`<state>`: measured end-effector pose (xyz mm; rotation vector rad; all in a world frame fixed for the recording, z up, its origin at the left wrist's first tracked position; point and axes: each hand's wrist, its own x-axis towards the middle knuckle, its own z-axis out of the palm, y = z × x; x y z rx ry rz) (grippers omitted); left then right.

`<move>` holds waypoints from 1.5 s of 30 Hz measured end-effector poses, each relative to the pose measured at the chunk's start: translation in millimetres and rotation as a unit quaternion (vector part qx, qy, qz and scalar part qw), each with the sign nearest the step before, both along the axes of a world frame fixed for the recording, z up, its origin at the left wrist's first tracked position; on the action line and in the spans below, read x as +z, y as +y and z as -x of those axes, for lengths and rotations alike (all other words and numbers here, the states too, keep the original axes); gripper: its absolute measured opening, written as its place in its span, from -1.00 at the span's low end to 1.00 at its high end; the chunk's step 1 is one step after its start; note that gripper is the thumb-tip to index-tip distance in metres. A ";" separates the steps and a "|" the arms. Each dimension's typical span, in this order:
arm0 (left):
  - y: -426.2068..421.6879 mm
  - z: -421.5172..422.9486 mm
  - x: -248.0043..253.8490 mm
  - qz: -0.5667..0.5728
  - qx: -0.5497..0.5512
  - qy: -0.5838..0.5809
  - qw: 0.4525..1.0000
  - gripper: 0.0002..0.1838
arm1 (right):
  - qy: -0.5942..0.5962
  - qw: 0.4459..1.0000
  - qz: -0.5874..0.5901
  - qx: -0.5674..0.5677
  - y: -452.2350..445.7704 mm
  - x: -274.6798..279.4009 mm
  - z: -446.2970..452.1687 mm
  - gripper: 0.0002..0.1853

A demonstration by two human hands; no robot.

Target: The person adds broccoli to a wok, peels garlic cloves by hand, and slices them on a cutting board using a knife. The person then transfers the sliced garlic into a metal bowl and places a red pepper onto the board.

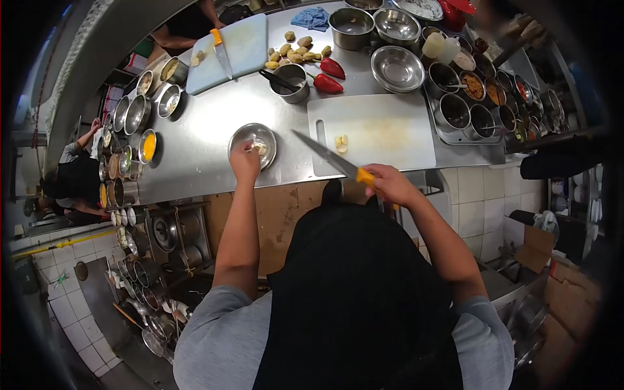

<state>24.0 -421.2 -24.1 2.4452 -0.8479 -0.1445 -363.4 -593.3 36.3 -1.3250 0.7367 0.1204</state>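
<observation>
My left hand [245,162] reaches over the near rim of a small steel bowl [235,139]. Its fingers are drawn together inside, by pale pieces that look like garlic [260,148]; what they pinch, if anything, is hidden. In my right hand [389,184] is a kitchen knife [333,159], gripped by its yellow-orange handle. The blade points up and left, over the near left corner of a white cutting board [403,123]. A few pale garlic cloves [341,143] lie on that board, just beyond the blade.
Behind are a steel pot [290,93] with a black handle, red peppers [327,84], small potatoes [296,57] and a second board [250,49] bearing another knife [222,57]. Steel bowls [137,116] line the left; filled containers [473,86] crowd the right. Another person's arm [175,40] is at the far side.
</observation>
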 end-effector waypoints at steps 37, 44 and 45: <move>-256.6 240.9 152.0 0.431 -0.425 -0.085 0.792 -0.26 | 0.212 0.875 0.423 -0.105 70.3 -58.4 54.8 -0.35; -235.2 264.7 -24.6 0.045 -0.496 -0.141 0.856 -0.07 | 0.223 0.867 0.439 -0.072 65.2 -51.1 50.9 -0.33; -242.3 263.8 -28.8 0.051 -0.496 -0.140 0.856 -0.07 | 0.235 0.868 0.431 -0.071 61.1 -47.1 48.0 -0.34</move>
